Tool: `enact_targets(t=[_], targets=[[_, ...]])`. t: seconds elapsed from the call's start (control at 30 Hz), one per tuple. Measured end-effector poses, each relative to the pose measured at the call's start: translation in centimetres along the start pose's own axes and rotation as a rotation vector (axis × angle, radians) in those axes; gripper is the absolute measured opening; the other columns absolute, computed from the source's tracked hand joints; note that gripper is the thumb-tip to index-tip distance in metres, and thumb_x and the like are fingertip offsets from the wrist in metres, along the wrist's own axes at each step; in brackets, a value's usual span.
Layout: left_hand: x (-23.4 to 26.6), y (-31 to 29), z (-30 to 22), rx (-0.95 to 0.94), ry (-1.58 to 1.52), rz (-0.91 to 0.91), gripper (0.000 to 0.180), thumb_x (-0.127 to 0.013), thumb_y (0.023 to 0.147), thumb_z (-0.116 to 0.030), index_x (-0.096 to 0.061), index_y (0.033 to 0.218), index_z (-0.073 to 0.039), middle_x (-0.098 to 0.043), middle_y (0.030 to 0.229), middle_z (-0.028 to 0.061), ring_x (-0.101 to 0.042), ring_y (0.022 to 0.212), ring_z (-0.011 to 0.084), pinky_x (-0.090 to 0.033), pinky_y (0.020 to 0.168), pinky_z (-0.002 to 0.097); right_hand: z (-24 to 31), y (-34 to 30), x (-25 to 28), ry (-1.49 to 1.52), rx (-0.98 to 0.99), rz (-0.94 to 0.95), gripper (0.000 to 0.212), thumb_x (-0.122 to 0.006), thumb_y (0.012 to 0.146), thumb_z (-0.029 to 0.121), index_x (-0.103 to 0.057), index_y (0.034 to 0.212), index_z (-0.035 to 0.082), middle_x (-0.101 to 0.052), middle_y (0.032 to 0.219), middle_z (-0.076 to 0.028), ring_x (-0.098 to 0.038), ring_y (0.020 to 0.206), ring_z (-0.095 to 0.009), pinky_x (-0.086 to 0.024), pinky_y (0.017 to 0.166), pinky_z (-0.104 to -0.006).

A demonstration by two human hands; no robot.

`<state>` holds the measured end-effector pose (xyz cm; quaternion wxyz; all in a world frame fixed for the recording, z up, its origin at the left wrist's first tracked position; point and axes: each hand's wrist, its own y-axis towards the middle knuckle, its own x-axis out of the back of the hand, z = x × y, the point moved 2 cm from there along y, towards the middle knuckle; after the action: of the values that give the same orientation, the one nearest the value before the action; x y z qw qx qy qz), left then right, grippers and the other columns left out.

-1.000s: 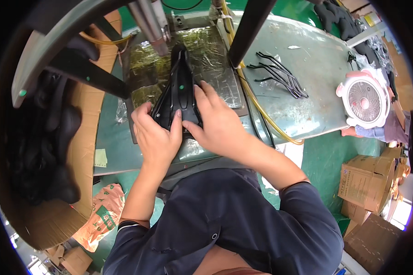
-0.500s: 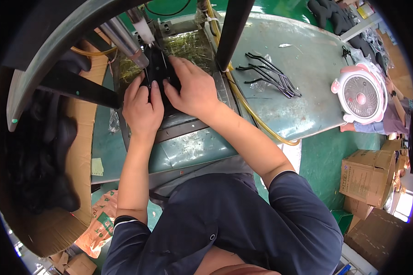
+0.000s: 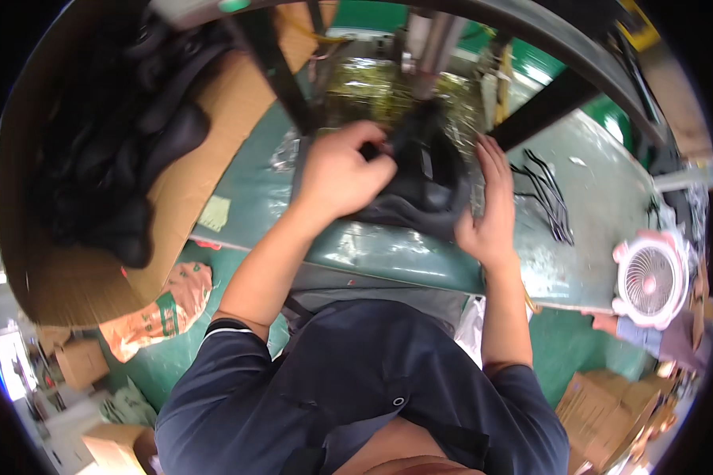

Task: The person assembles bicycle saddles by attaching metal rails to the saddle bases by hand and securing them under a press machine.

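A black, saddle-shaped part (image 3: 432, 178) lies on the machine's bed, its narrow end beneath a metal rod (image 3: 432, 59). At its left side is my left hand (image 3: 345, 170), thumb and fingers curled together; motion blur hides what lies between the fingertips. My right hand (image 3: 491, 206) stands along the part's right side, fingers stretched out and thumb apart. Whether its palm touches the part I cannot tell.
Dark machine frame bars (image 3: 547, 107) rise on both sides. Bent black rods (image 3: 547, 194) lie on the green table (image 3: 372, 249). A pink-and-white fan (image 3: 652, 281) stands right. A carton (image 3: 206, 134) of black padded pieces is left. Another person (image 3: 685, 336) is at far right.
The view has swung left. Both hands have come off the part's narrow middle to its two sides: the left fingers have curled, the right hand has opened out, uncovering more of the part.
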<state>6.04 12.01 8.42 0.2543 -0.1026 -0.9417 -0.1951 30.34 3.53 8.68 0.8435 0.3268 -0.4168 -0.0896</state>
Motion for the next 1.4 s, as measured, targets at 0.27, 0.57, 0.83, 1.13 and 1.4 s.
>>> enact_targets(t=[0.27, 0.57, 0.83, 1.13, 1.4], targets=[[4.0, -2.7, -1.9, -0.135, -0.316, -0.065, 0.039, -0.084, 0.096, -0.022, -0.072, 0.128, -0.004, -0.079, 0.110, 0.0090, -0.077, 0.097, 0.0189, -0.062, 0.084, 0.0322, -10.4, -12.1, 2.0, 0.400, -0.623, -0.393, 0.037, -0.068, 0.104, 0.011, -0.062, 0.138, -0.003, -0.072, 0.116, -0.012, -0.070, 0.106, -0.021, -0.056, 0.099, -0.0384], [18.7, -0.8, 14.3, -0.103, 1.119, -0.478, 0.045, -0.080, 0.093, -0.027, -0.069, 0.128, 0.000, -0.071, 0.131, 0.0224, -0.067, 0.123, 0.0417, -0.052, 0.108, 0.0496, -21.5, 2.2, 13.1, 0.596, -0.968, -0.684, 0.091, -0.089, 0.094, 0.031, -0.042, 0.160, -0.011, -0.066, 0.140, -0.017, -0.070, 0.115, -0.023, -0.055, 0.093, -0.0318], [28.1, -18.7, 9.8, -0.049, 1.465, -1.035, 0.048, -0.089, 0.091, -0.032, -0.073, 0.116, 0.006, -0.077, 0.114, 0.0208, -0.075, 0.103, 0.0388, -0.060, 0.095, 0.0469, -16.3, -7.2, 13.9, -0.436, -0.550, -0.024, 0.065, -0.085, 0.089, 0.035, -0.068, 0.141, 0.001, -0.067, 0.146, -0.023, -0.065, 0.133, -0.039, -0.053, 0.111, -0.0448], [38.6, -25.8, 22.8, 0.988, 0.747, -1.130, 0.107, -0.089, 0.079, -0.068, -0.056, 0.137, 0.016, -0.069, 0.129, 0.0340, -0.070, 0.117, 0.0435, -0.059, 0.100, 0.0488, -13.9, -6.3, 13.4, -0.526, -0.662, 0.286, 0.061, -0.090, 0.082, 0.029, -0.067, 0.136, 0.009, -0.068, 0.119, -0.016, -0.068, 0.115, -0.040, -0.057, 0.094, -0.0483], [40.3, -25.0, 22.0, 0.816, -0.471, -1.097, 0.071, -0.088, 0.090, -0.040, -0.068, 0.134, 0.012, -0.073, 0.132, 0.0160, -0.070, 0.114, 0.0288, -0.056, 0.108, 0.0435, -11.5, -7.3, 17.7, -0.440, -0.598, 0.123, 0.059, -0.093, 0.081, 0.021, -0.070, 0.133, 0.005, -0.067, 0.109, -0.010, -0.066, 0.096, -0.028, -0.056, 0.087, -0.0381]])
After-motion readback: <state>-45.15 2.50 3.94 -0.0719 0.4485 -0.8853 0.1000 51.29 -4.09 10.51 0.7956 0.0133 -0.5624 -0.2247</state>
